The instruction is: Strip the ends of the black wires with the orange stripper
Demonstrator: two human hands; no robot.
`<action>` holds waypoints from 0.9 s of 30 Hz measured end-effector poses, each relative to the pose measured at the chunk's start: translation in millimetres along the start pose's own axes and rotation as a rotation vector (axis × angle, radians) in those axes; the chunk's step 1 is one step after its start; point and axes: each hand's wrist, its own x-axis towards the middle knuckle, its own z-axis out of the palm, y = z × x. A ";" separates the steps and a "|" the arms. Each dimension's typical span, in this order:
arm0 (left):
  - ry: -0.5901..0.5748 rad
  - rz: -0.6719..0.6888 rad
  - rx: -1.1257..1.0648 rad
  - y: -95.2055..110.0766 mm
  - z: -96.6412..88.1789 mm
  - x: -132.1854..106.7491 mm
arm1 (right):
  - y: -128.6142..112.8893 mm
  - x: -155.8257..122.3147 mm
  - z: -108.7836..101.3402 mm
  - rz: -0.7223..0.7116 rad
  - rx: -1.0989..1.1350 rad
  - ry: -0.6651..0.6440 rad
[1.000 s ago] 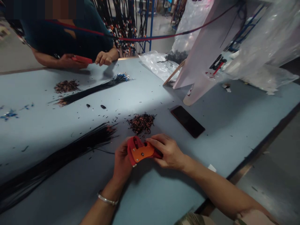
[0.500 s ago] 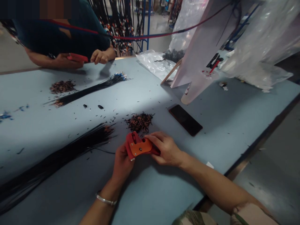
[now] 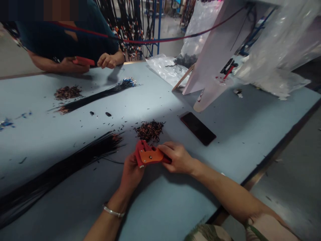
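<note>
My right hand [image 3: 179, 158] is closed around the handles of a red and orange wire stripper [image 3: 151, 156], held just above the table. At the tool's jaw end, my left hand [image 3: 132, 170] is closed, its fingertips partly hidden behind the stripper. A thin black wire [image 3: 112, 161] runs from the left into my left hand; its end is out of sight. Left of my hands lies a long bundle of black wires [image 3: 67, 164] with copper-coloured ends. Just beyond the stripper is a pile of short black and copper-coloured offcuts [image 3: 149, 130].
A phone [image 3: 198, 128] lies right of the offcuts. Behind it, a plastic cup [image 3: 212, 92] leans beside a white panel [image 3: 208, 53]. Across the table [image 3: 160, 95], a co-worker's hand [image 3: 75, 65] holds a red tool near a second wire bundle [image 3: 97, 95]. Plastic bags [image 3: 273, 63] stand back right.
The wire stripper has tilted slightly in my hands, and my right hand has shifted a little to the right. Both hands keep their hold.
</note>
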 end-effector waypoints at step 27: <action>0.335 -0.082 0.165 -9.4 -3.0 -1.6 | -10.1 7.2 -5.6 -0.076 -0.075 -0.015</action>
